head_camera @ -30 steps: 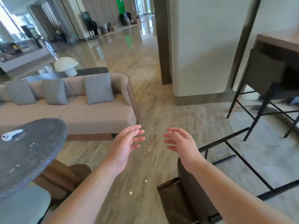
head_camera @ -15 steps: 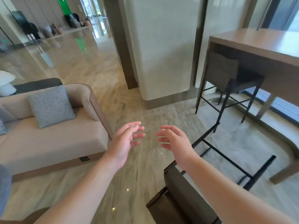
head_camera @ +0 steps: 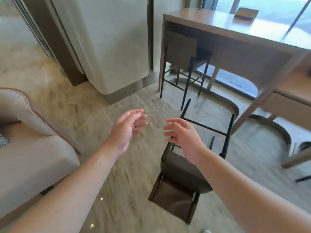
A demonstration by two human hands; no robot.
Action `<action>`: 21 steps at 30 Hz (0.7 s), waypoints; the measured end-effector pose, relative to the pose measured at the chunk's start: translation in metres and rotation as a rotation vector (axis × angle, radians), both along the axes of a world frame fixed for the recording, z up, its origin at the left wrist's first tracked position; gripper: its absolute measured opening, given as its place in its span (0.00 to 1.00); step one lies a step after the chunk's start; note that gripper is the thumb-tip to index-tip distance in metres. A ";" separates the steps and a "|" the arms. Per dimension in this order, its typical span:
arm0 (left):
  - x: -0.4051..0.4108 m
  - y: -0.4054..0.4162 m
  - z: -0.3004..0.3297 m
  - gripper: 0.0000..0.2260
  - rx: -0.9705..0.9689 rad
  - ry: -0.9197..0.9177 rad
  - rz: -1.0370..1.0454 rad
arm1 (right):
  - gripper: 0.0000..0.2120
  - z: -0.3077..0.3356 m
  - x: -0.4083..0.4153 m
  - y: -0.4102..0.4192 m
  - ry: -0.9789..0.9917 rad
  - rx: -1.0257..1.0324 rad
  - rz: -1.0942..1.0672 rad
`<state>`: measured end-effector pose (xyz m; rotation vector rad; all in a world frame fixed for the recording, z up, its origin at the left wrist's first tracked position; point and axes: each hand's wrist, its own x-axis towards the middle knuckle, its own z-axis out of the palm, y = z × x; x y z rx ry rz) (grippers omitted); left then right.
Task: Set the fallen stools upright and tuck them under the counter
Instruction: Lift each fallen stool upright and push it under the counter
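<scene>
A dark brown stool (head_camera: pixel 178 180) lies fallen on the floor at lower centre, its black metal legs (head_camera: pixel 208 126) pointing away toward the counter. My right hand (head_camera: pixel 183 137) hovers above its seat edge, fingers relaxed, holding nothing. My left hand (head_camera: pixel 127 128) is raised beside it, fingers loosely spread, also empty. A second stool (head_camera: pixel 183 52) stands upright, tucked under the left end of the wooden counter (head_camera: pixel 235 31).
A beige sofa (head_camera: pixel 30 148) fills the left side. A pale rounded column (head_camera: pixel 114 44) stands behind the hands. A small box (head_camera: pixel 246 12) sits on the counter top. Curved bench bases (head_camera: pixel 276 128) lie at the right. Marble floor stretches between sofa and fallen stool.
The view has swung to the right: the sofa slid left and the counter came fully into sight. Both hands stay raised and empty, now nearer the fallen stool.
</scene>
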<state>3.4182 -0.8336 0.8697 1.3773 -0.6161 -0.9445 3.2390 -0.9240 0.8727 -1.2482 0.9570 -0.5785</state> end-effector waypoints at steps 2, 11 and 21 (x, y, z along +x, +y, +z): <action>0.006 0.003 -0.005 0.15 -0.009 0.023 -0.034 | 0.07 -0.002 0.002 0.010 0.016 -0.002 -0.038; -0.017 0.010 -0.042 0.15 0.051 0.097 -0.104 | 0.08 -0.026 -0.021 0.025 0.049 0.037 -0.123; -0.086 -0.012 -0.167 0.14 0.226 0.109 -0.124 | 0.07 -0.159 -0.076 0.010 0.116 0.132 -0.158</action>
